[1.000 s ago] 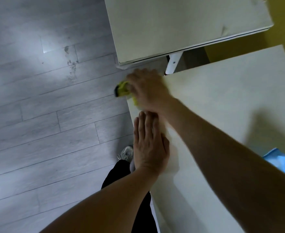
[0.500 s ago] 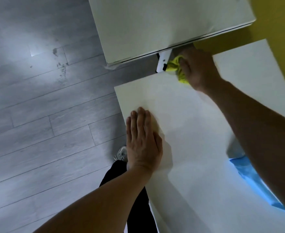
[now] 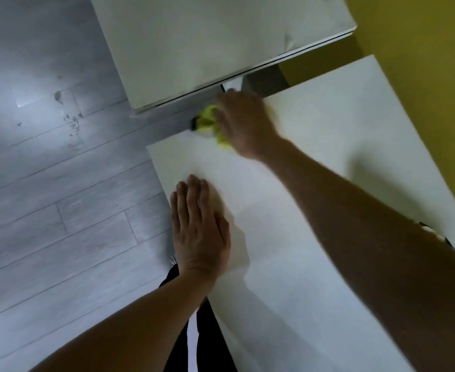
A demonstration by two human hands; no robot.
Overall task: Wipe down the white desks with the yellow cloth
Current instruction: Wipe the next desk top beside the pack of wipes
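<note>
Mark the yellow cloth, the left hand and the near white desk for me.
yellow cloth (image 3: 210,122), head view, bunched part left of the right hand.
left hand (image 3: 199,232), head view, back of the hand.
near white desk (image 3: 315,135), head view, bare top.

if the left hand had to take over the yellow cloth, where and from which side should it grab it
Probably the bunched part of the yellow cloth sticking out left of the right hand, at the near desk's far edge. Come from the left: the right hand covers the rest. The left hand lies flat on the desk, nearer the person.
</note>
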